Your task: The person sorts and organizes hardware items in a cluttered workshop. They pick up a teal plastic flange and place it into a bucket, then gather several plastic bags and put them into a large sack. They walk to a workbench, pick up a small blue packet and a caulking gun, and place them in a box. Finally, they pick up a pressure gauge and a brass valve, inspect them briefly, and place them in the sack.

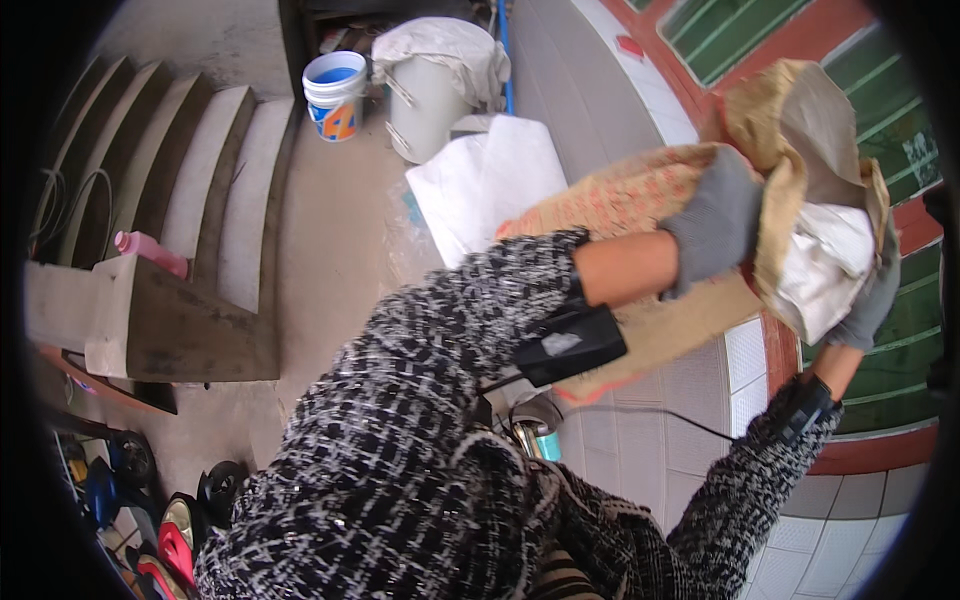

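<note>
My left hand, in a grey glove, grips a brown paper sack with red print near its upper right part. My right hand, also gloved, holds the crumpled, open end of the brown paper at the right, beside a white inner bag or liner that shows inside it. The sack is stretched across in front of the windows, tilted. A black device is strapped at my left forearm, with a cable running from it.
Concrete steps and a ledge with a pink bottle are left. A white bucket, a covered drum and white sheets stand or lie ahead. Scooters are lower left. Tiled wall and red-framed windows line the right.
</note>
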Demonstrator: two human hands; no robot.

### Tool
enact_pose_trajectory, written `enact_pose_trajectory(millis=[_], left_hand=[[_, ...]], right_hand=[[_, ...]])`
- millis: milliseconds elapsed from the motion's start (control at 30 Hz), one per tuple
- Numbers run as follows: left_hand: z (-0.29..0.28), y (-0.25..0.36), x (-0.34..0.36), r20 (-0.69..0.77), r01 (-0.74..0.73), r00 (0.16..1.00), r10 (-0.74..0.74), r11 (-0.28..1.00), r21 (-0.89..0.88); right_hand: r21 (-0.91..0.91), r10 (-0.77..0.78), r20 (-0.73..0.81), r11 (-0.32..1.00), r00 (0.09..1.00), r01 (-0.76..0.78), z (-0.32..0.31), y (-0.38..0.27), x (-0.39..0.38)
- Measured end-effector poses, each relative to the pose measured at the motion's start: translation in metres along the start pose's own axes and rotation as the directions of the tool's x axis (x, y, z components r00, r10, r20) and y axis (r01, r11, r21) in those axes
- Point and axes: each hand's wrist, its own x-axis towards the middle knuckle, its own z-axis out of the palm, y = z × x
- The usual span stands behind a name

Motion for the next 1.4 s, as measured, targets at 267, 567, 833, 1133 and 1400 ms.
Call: enact_pose_trajectory(millis=[267, 567, 833, 1133, 1400], left_hand=[[0.067, -0.026, -0.055, 0.263, 0.552, 0.817, -0.513, 0.564, -0.613], [-0.025, -0.023, -0.029, 0.860, 0.880, 0.475, -0.188, 0.074, -0.469], [0.037, -0.016, -0.049, 0.907, 0.903, 0.356, -0.224, 0.332, -0.273], [0.082, -0.003, -0.099, 0.758, -0.262, 0.560, 0.335, 0.939, -0.221], [0.152, -0.072, -0.093, 0.760, 0.224, 0.626, 0.175, 0.893, -0.391]], right_hand=[[-0.443, -0.274, 0.310, 0.806, 0.910, 0.393, 0.012, 0.078, -0.035], [-0.275, 0.314, 0.027, 0.915, 0.949, -0.295, -0.013, 0.101, -0.109], [-0.695, 0.827, 0.278, 0.524, 0.489, -0.492, 0.004, 0.187, -0.272], [-0.051, 0.792, -0.409, 0.476, 0.454, -0.878, -0.142, 0.003, -0.456], [0.449, 0.634, -0.600, -0.239, -0.488, -0.861, -0.077, -0.216, -0.691]])
